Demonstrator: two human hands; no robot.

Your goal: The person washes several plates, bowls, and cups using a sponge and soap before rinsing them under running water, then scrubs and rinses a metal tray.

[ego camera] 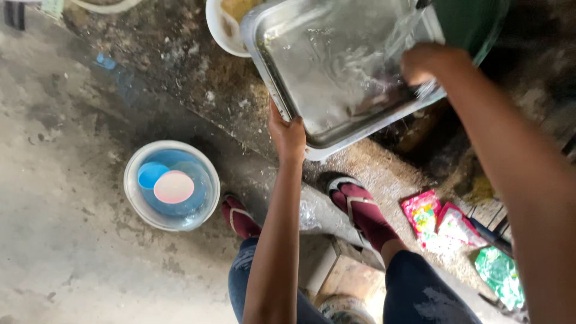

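Observation:
A large rectangular steel tray (336, 66) is tilted over wet, dirty ground, with water running across its inside. My left hand (287, 135) grips the tray's near left rim. Inside the tray at its right side, my right hand (427, 63) is closed with fingers pressed on the metal, in the stream of water; what it holds, if anything, is hidden. A dark green container (471, 24) sits just behind the tray at the top right.
A white bowl (171, 185) of water holds a blue lid and a pink lid, left of my feet in maroon socks and sandals (360, 207). Another white bowl (225, 27) sits behind the tray. Pink sachets (441, 222) and a green packet (501, 273) lie at right.

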